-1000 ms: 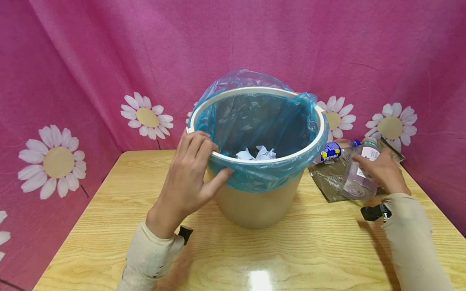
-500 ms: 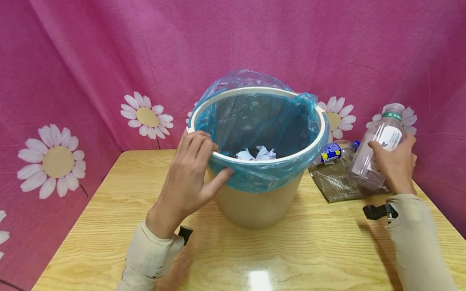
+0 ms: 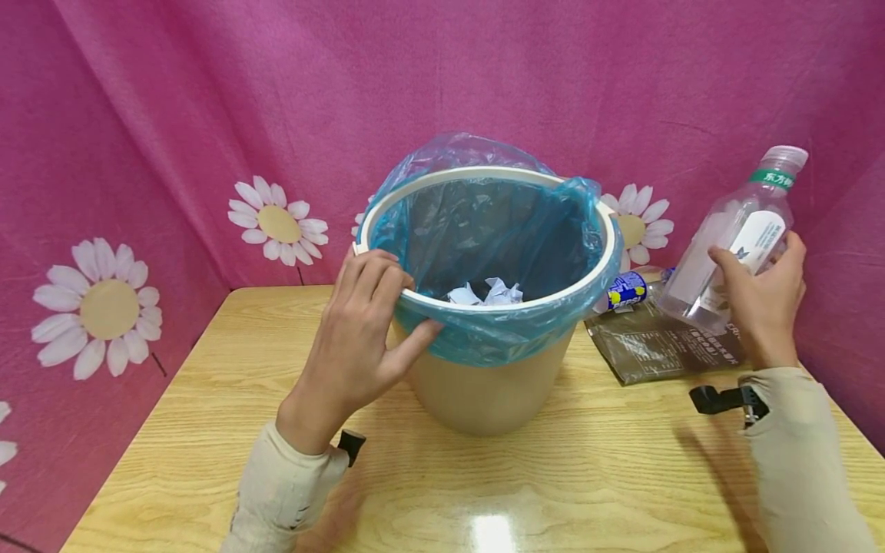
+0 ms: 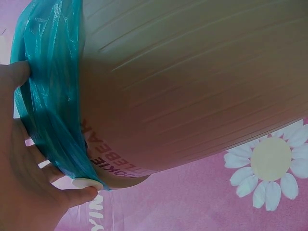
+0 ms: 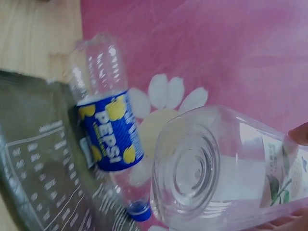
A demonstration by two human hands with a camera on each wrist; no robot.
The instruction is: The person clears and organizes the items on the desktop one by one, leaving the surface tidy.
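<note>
1. Head view: the left hand (image 3: 356, 338) grips the near rim of the beige bin (image 3: 487, 384), fingers curled over the white ring and thumb pressed against the blue bag liner (image 3: 498, 230) that folds over the outside; inside the bin, just past those fingers, sit some crumpled paper wads (image 3: 487, 292); the right hand (image 3: 764, 296) is wrapped round an empty clear bottle (image 3: 733, 242), held up in the air and tilted, cap end up and away from the palm, base pointing down toward the bin side; below that grip a flat dark pouch (image 3: 664, 349) lies on the wooden table (image 3: 484, 491), and a Pepsi bottle (image 3: 629, 290) lies between the grip and the bin.

2. Left wrist view: the left hand (image 4: 24, 178) sits at the frame's left edge, fingers wrapped round the bin (image 4: 192, 86) rim with the blue bag liner (image 4: 50, 101) bunched right under them; the bin wall fills everything beyond the grip.

3. Right wrist view: the clear bottle (image 5: 226, 168) shows base-on, right up close; only fingertips peek in at the right edge, touching it; beyond the base the Pepsi bottle (image 5: 108, 130) lies on its side, blue cap nearest, overlapping the dark pouch (image 5: 38, 163).
</note>
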